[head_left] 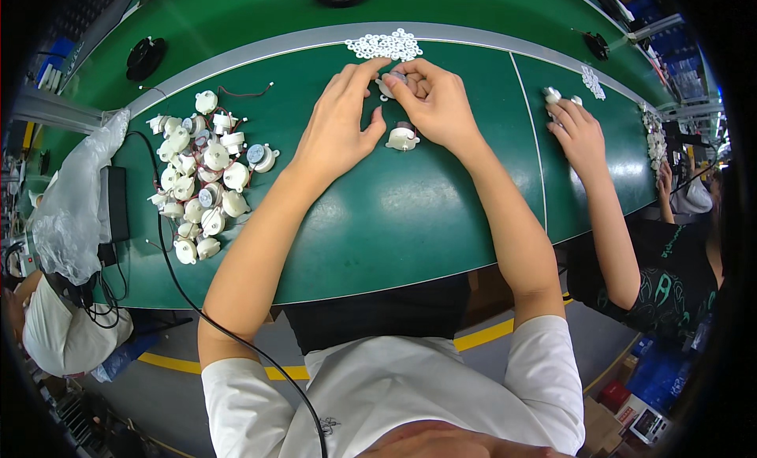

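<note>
Near the upper centre of the frame, the right hand [443,103] has its thumb and curled fingers closed around a cream-and-grey motor [389,85], perhaps tilted inward to keep its face accessible. The left hand [341,120] is spread, thumb well apart from the extended fingers; whether its fingertips touch a ring is unclear. White rings [386,46] lie just beyond, presumably placed for short reaches. A second motor [403,138] sits below the hands, while the wired motor pile [215,157] occupies centre-left, apparently leaving working room. Both forearms angle inward from below.
</note>
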`<state>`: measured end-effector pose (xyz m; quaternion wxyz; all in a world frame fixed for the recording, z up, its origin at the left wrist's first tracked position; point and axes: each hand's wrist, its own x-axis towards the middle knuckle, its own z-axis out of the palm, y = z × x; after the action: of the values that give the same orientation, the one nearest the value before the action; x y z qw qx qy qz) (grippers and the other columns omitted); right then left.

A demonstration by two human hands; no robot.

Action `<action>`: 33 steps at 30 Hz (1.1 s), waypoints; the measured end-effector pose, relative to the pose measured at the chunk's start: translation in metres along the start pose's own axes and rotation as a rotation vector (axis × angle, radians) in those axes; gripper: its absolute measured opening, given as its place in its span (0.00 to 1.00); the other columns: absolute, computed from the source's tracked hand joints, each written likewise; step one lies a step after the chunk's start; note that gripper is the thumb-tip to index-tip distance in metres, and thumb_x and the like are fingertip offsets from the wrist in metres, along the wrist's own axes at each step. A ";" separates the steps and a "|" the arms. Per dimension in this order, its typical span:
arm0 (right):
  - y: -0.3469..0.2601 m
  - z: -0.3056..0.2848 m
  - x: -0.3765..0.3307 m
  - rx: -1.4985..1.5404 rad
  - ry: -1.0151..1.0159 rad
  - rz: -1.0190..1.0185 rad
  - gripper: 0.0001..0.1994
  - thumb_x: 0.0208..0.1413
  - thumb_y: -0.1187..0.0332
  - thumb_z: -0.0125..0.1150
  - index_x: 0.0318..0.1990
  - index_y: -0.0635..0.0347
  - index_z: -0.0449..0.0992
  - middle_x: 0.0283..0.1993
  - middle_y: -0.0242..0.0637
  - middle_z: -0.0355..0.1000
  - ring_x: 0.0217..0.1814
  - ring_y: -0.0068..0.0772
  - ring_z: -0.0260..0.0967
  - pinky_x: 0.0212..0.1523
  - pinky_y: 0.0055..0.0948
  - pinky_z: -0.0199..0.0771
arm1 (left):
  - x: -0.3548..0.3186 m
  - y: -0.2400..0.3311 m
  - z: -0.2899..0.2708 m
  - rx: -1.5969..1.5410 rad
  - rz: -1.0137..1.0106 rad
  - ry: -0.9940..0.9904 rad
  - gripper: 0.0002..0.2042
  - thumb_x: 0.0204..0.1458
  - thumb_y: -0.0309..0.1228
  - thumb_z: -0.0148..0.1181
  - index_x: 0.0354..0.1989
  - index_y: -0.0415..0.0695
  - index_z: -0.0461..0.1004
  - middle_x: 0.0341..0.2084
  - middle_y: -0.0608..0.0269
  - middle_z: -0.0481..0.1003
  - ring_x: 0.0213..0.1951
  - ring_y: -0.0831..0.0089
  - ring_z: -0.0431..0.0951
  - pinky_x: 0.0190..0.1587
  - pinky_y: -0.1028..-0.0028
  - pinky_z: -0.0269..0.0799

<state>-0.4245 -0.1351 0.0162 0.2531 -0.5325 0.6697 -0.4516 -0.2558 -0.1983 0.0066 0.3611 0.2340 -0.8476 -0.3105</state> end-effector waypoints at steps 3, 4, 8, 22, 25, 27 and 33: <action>0.013 0.005 0.003 0.052 0.076 -0.123 0.13 0.59 0.67 0.68 0.42 0.71 0.78 0.21 0.33 0.72 0.20 0.21 0.65 0.25 0.26 0.68 | 0.001 0.000 0.000 0.054 0.036 0.003 0.30 0.46 0.16 0.61 0.62 0.46 0.70 0.45 0.59 0.75 0.43 0.64 0.75 0.46 0.69 0.75; 0.008 0.004 0.002 -0.026 0.056 -0.124 0.13 0.59 0.67 0.68 0.42 0.71 0.79 0.23 0.34 0.73 0.21 0.22 0.67 0.26 0.26 0.69 | 0.000 -0.001 -0.001 0.042 0.033 -0.023 0.28 0.46 0.17 0.60 0.60 0.45 0.71 0.45 0.58 0.75 0.44 0.60 0.74 0.48 0.65 0.75; 0.002 0.001 0.001 -0.147 0.041 -0.149 0.12 0.58 0.70 0.68 0.44 0.70 0.79 0.25 0.35 0.75 0.23 0.23 0.69 0.27 0.26 0.71 | 0.000 -0.002 0.001 0.144 0.158 -0.008 0.25 0.46 0.16 0.58 0.57 0.44 0.73 0.44 0.58 0.74 0.44 0.56 0.73 0.50 0.61 0.74; 0.000 0.005 -0.002 -0.043 0.067 -0.133 0.12 0.58 0.70 0.69 0.44 0.70 0.80 0.24 0.34 0.75 0.20 0.19 0.64 0.24 0.25 0.67 | -0.002 -0.003 0.001 0.116 0.099 0.034 0.31 0.45 0.14 0.58 0.63 0.44 0.67 0.43 0.54 0.74 0.43 0.56 0.76 0.48 0.60 0.75; 0.001 0.004 -0.003 0.002 0.078 -0.103 0.12 0.60 0.69 0.68 0.43 0.70 0.80 0.21 0.32 0.73 0.19 0.17 0.62 0.22 0.24 0.63 | -0.001 0.002 -0.004 0.051 0.040 0.072 0.31 0.44 0.13 0.56 0.62 0.45 0.67 0.44 0.54 0.75 0.42 0.60 0.78 0.45 0.64 0.77; 0.000 0.003 -0.004 0.003 0.056 -0.084 0.12 0.60 0.68 0.68 0.43 0.70 0.80 0.20 0.31 0.72 0.19 0.15 0.62 0.22 0.23 0.62 | -0.003 0.003 -0.008 -0.024 -0.035 0.096 0.31 0.44 0.13 0.55 0.62 0.45 0.67 0.44 0.55 0.75 0.42 0.61 0.78 0.45 0.65 0.77; -0.011 0.003 -0.006 -0.030 -0.034 -0.063 0.14 0.60 0.64 0.70 0.43 0.70 0.81 0.19 0.30 0.72 0.19 0.15 0.61 0.21 0.23 0.60 | -0.006 -0.006 -0.014 0.064 0.060 0.000 0.27 0.42 0.12 0.52 0.55 0.42 0.73 0.42 0.57 0.76 0.43 0.62 0.78 0.41 0.67 0.76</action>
<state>-0.4145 -0.1303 0.0237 0.2419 -0.5646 0.6550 -0.4402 -0.2405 -0.2040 0.0077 0.3625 0.2200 -0.8637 -0.2723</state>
